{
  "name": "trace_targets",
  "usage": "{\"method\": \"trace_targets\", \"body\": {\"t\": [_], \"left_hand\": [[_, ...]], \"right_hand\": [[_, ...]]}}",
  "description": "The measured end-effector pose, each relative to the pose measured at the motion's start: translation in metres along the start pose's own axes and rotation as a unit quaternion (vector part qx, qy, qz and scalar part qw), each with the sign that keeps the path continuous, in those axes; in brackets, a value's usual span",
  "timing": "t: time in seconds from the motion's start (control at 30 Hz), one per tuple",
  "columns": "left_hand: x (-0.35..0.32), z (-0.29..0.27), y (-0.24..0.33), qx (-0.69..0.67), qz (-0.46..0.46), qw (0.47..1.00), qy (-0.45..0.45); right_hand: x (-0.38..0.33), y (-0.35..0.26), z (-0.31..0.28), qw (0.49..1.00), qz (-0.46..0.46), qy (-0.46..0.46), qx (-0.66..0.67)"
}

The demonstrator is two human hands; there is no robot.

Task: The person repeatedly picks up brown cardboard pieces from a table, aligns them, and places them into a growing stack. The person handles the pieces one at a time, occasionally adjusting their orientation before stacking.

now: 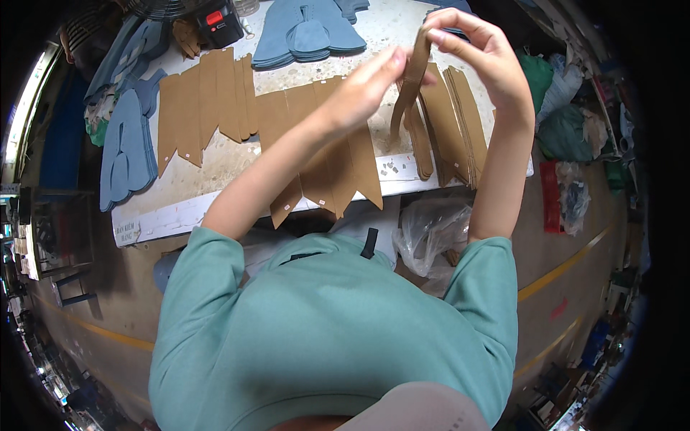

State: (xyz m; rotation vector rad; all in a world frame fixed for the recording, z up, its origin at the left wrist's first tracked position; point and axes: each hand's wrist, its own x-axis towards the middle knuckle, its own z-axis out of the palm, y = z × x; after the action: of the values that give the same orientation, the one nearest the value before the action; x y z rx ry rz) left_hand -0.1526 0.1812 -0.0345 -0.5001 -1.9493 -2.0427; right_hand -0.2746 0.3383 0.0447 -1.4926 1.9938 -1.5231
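Over the right part of the table I hold up a bundle of narrow brown leather-like strips point(412, 82), turned nearly edge-on. My right hand point(483, 57) pinches its upper end between thumb and fingers. Lower down, my left hand point(366, 86), a little blurred, closes on the strips from the left, with fingertips showing past their far side. Below the bundle lie a narrow brown strip stack point(418, 144) and stacked wider brown pieces point(449, 133). Under my left forearm, brown panels with pointed ends point(323, 161) overhang the table's near edge.
The white table point(172, 215) also carries more brown pieces point(205, 108) at left. Blue-grey cut pieces sit in stacks at the back point(309, 36) and left edge point(126, 154). A black box with a red part point(219, 25) stands behind. Clear plastic bags point(435, 233) hang below the table.
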Motion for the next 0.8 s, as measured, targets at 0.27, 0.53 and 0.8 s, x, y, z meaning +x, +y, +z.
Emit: {"method": "trace_targets", "body": {"t": [0.27,0.53,0.8], "left_hand": [[0.032,-0.002,0.009,-0.021,0.037,0.999,0.021],[-0.029,0.040,-0.026,-0.089,-0.125,0.988,0.021],[-0.051,0.090,-0.051,-0.192,-0.408,0.892,-0.007]], "right_hand": [[0.004,-0.024,0.018,0.993,0.012,0.111,0.030],[0.004,0.015,-0.010,0.986,0.014,0.161,-0.043],[0.001,0.123,-0.004,0.968,0.247,0.039,-0.021]]}}
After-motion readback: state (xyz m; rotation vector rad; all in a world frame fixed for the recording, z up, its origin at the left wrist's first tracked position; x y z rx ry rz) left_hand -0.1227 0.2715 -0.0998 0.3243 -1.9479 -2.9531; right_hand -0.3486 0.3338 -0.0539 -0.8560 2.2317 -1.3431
